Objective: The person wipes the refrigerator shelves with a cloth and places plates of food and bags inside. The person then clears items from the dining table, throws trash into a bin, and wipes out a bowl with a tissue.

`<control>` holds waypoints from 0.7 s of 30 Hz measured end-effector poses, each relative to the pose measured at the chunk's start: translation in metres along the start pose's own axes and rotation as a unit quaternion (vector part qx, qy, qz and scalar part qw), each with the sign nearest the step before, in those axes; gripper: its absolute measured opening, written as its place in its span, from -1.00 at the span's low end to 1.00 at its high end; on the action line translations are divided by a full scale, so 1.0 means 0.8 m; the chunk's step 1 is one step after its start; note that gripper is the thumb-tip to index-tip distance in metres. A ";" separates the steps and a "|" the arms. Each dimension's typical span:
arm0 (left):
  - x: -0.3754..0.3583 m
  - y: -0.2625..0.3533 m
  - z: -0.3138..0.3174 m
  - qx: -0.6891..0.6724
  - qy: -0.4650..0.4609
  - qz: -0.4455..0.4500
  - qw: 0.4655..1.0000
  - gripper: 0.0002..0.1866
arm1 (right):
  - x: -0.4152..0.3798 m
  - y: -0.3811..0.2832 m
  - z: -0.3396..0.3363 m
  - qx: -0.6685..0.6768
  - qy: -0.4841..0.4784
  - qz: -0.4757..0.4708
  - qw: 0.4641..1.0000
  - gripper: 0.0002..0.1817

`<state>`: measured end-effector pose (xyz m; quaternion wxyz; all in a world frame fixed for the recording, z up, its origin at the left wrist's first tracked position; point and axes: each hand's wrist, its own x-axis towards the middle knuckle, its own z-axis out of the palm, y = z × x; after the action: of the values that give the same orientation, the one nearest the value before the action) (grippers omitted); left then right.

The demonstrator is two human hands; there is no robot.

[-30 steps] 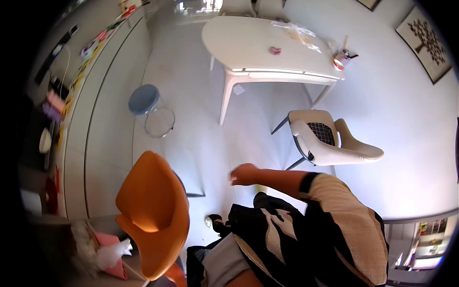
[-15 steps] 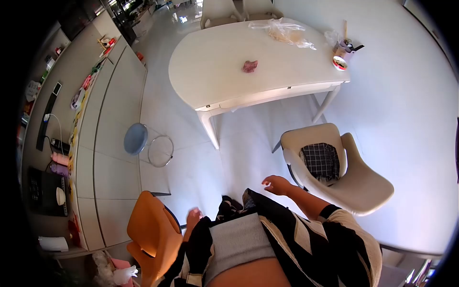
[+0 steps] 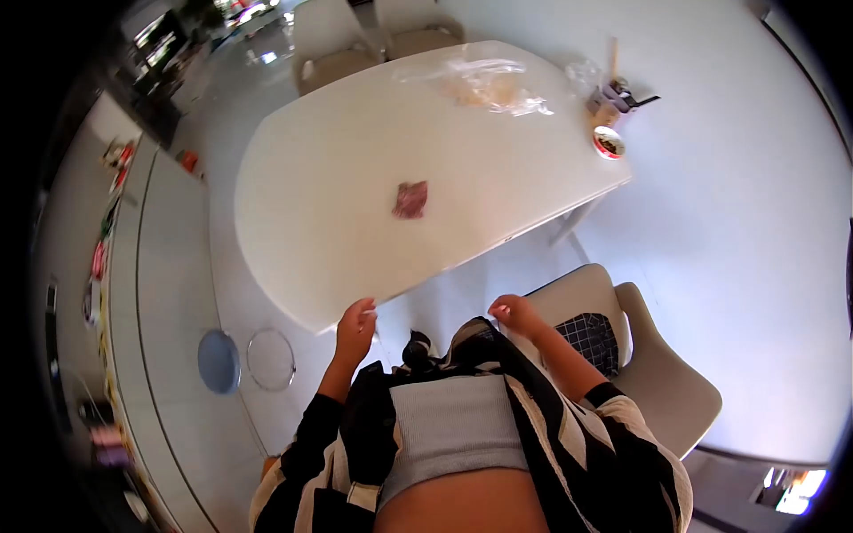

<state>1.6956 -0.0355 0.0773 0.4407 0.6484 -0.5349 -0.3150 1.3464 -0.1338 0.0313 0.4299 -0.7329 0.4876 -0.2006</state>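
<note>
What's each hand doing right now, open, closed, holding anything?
Left hand: loosely open, holding nothing, at the near edge of the white table.
Right hand: loosely curled, empty, above the cream chair.

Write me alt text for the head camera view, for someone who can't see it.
Seen from above, a person's empty left hand reaches the near edge of a large rounded white table, with the right hand open beside it. A small pinkish-red crumpled object lies mid-table; a clear plastic bag and small red-rimmed bowl sit at the far side. A cream padded chair stands right.
</note>
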 end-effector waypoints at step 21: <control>0.079 0.128 0.151 -0.164 0.086 -0.133 0.974 -0.73 | 0.476 -0.147 -0.201 -0.209 0.306 -0.240 0.897 -0.29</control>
<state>1.5611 -0.1291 0.1246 0.5396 0.6576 -0.3446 -0.3971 1.4645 -0.5232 0.1689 0.0358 -0.8032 0.4350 -0.4054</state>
